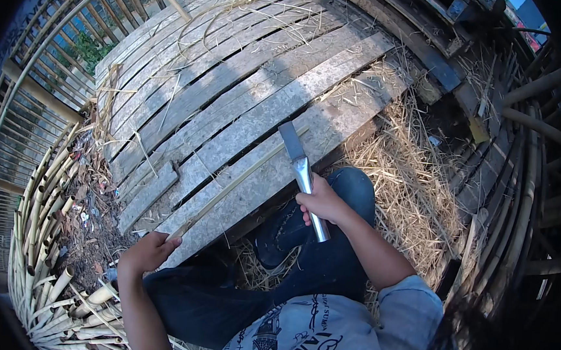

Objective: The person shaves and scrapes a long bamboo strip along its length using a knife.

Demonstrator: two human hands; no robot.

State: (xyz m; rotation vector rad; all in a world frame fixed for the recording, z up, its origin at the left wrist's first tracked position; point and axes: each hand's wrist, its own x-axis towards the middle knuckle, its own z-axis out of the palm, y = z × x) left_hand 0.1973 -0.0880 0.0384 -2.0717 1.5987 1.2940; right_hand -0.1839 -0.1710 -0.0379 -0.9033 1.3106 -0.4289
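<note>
My left hand [149, 253] is closed on the near end of a long, thin bamboo strip [233, 186]. The strip lies slantwise along the planks, and its far part passes behind the blade. In my right hand [324, 203] is a short chopping knife [303, 174] with a shiny metal handle and a dark, flat, square-ended blade. My fingers wrap round the handle, and the blade points up and away over the far part of the strip. Whether blade and strip touch, I cannot tell.
Beneath the strip is a platform of grey wooden planks [232, 116] with dark gaps. Straw and shavings [410, 184] pile up at the right. Cut bamboo poles [37, 210] stack at the left, near a bamboo fence [55, 49]. A loose short board [149, 198] lies at the platform's left edge.
</note>
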